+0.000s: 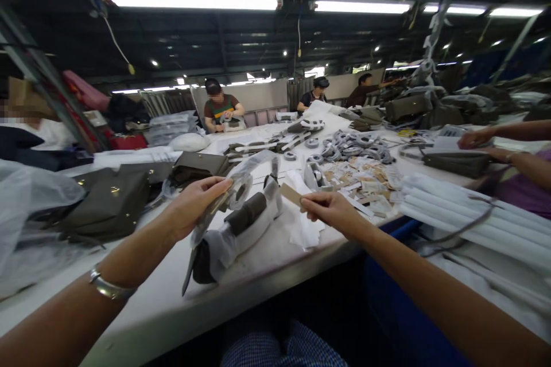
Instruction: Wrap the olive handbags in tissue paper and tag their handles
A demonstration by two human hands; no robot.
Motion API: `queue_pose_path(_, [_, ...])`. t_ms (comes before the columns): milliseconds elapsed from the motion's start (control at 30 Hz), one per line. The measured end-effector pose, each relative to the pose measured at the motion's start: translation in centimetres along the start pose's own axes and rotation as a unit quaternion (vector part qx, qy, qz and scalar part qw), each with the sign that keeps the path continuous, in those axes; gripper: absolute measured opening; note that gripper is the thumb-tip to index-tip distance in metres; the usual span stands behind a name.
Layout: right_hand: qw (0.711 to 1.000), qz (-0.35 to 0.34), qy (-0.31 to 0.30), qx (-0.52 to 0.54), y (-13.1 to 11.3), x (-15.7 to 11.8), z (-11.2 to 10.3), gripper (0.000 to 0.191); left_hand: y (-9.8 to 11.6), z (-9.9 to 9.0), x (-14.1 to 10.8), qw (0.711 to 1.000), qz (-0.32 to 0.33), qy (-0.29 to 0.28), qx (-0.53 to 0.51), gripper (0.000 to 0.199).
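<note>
My left hand, with a silver bracelet at the wrist, is closed on the upper edge of a dark olive handbag. Clear plastic and white wrapping cover parts of this bag, which stands tilted over the table's front. Between the thumb and fingers of my right hand is a flat brown card tag, pointing left toward the bag. Just beyond the right hand lies a pile of brown and white tags. A crumpled white sheet rests below the tag.
Olive handbags and clear plastic lie to the left. Wrapped grey rings are heaped mid-table. White padded rolls are stacked at right, near a co-worker's hands. Other people work across the white table.
</note>
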State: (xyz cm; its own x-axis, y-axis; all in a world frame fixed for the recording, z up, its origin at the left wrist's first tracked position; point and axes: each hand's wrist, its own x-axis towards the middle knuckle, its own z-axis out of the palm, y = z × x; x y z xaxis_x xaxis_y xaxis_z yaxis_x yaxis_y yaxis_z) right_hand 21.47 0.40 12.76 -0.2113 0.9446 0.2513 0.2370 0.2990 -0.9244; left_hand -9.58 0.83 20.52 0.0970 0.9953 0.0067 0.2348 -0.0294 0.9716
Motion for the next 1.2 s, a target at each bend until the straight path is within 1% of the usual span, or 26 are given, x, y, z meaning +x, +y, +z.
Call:
queue_pose_path(67, [0.997, 0.001, -0.054, 0.053, -2.0, 0.2, 2.7, 0.035, 0.1, 0.0, -0.1, 1.0, -0.006, -0.006, -0.013, 0.049])
queue_pose_path(133, [0.995, 0.007, -0.074, 0.065, -3.0, 1.1, 4.9, 0.03, 0.3, 0.0, -0.4, 1.0, 0.005, -0.01, -0.007, 0.051])
queue_pose_path(233, [0.995, 0.004, -0.067, 0.067, -3.3, 3.1, 7.2, 0.025, 0.6, 0.1, -0.9, 0.998, 0.048, -0.013, 0.031, 0.05])
queue_pose_path(333, [0.994, -0.019, -0.05, 0.091, -3.2, 4.9, 8.5, 0.026, 0.8, -0.1, -1.3, 0.995, 0.074, -0.004, 0.063, 0.048])
queue_pose_path(433, [0.991, -0.035, -0.043, 0.119, -3.2, 5.8, 8.9, 0.03, 0.9, -0.5, -1.5, 0.994, 0.085, 0.007, 0.065, 0.052])
queue_pose_path(533, [0.99, -0.037, -0.047, 0.127, -3.5, 6.0, 8.8, 0.032, 1.0, -0.7, -1.7, 0.994, 0.087, 0.01, 0.067, 0.054])
queue_pose_path(633, [0.989, -0.035, -0.062, 0.126, -4.1, 6.3, 9.3, 0.028, 1.0, -0.2, -1.8, 0.993, 0.087, 0.008, 0.081, 0.05])
queue_pose_path(733, [0.982, -0.018, -0.068, 0.173, -4.8, 6.9, 10.5, 0.019, 1.1, 0.5, -1.9, 0.991, 0.096, 0.007, 0.098, 0.049])
queue_pose_path(800, [0.969, 0.011, -0.088, 0.23, -5.4, 7.1, 10.8, 0.014, 1.3, 0.7, -2.1, 0.989, 0.101, 0.004, 0.107, 0.049])
queue_pose_path(833, [0.96, 0.025, -0.107, 0.257, -5.7, 7.1, 10.8, 0.013, 1.4, 0.7, -2.2, 0.988, 0.105, 0.003, 0.111, 0.049])
queue_pose_path(967, [0.91, 0.086, -0.213, 0.346, -7.0, 6.2, 9.7, 0.016, 1.7, 0.2, -2.5, 0.985, 0.119, 0.012, 0.127, 0.05])
queue_pose_path(1000, [0.9, 0.095, -0.23, 0.357, -7.3, 6.0, 9.5, 0.016, 1.7, 0.1, -2.6, 0.983, 0.127, 0.017, 0.132, 0.05])
queue_pose_path(1033, [0.897, 0.102, -0.236, 0.36, -7.6, 5.8, 9.4, 0.017, 1.7, 0.0, -2.6, 0.98, 0.139, 0.022, 0.139, 0.05])
queue_pose_path(1067, [0.9, 0.104, -0.229, 0.356, -7.8, 5.8, 9.4, 0.019, 1.7, 0.0, -2.5, 0.977, 0.152, 0.027, 0.148, 0.048])
queue_pose_path(1100, [0.909, 0.101, -0.21, 0.346, -8.0, 5.7, 9.6, 0.022, 1.7, 0.1, -2.5, 0.973, 0.165, 0.031, 0.155, 0.047])
queue_pose_path(1167, [0.933, 0.089, -0.153, 0.314, -8.2, 5.9, 10.1, 0.025, 1.6, 0.2, -2.4, 0.972, 0.176, 0.03, 0.155, 0.046])
queue_pose_path(1200, [0.943, 0.082, -0.122, 0.299, -8.2, 6.0, 10.3, 0.025, 1.5, 0.3, -2.3, 0.975, 0.17, 0.028, 0.142, 0.046])
